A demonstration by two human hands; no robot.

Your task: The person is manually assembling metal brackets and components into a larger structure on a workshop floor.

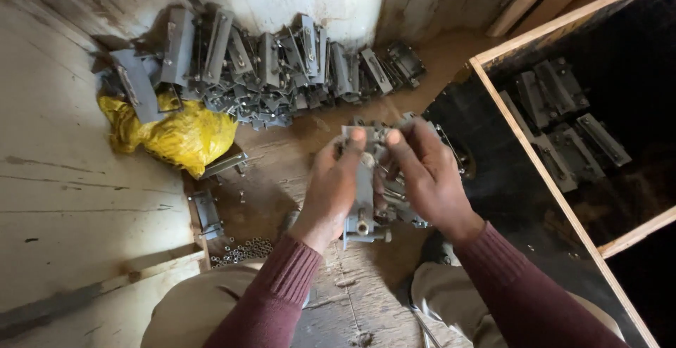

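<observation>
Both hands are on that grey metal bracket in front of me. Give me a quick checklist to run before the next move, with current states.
1. Left hand grips the grey metal bracket: ok.
2. Right hand on its top end: ok.
3. Small part between the fingertips seated: cannot tell, blurred.
4. Pile of brackets by the wall, apart from the hands: ok.
5. Loose nuts on the floor near the left knee: ok.
6. Wooden box open, with brackets inside: ok.
</observation>
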